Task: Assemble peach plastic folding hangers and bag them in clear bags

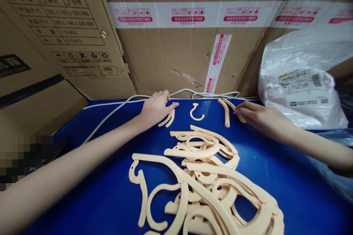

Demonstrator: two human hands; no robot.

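At the far side of the blue surface, my left hand (156,109) is over two thin curved hanger pieces (170,118). Its thumb stands apart from its bent fingers, and the palm side is hidden. On the right, the fingertips of my right hand (257,117) close on a slim beige hanger arm (240,115). Another hanger arm (226,114) lies just left of it. Between my hands a loose beige hook (196,112) rests flat. Nearer to me spreads a heap of beige plastic folding hangers (220,183), overlapping one another, with their hooks folded among the arms.
Cardboard boxes (171,51) wall off the back and left. A white cable (110,112) runs along the far edge of the blue surface (110,191). A clear plastic bag with a labelled white package (303,84) stands at the right.
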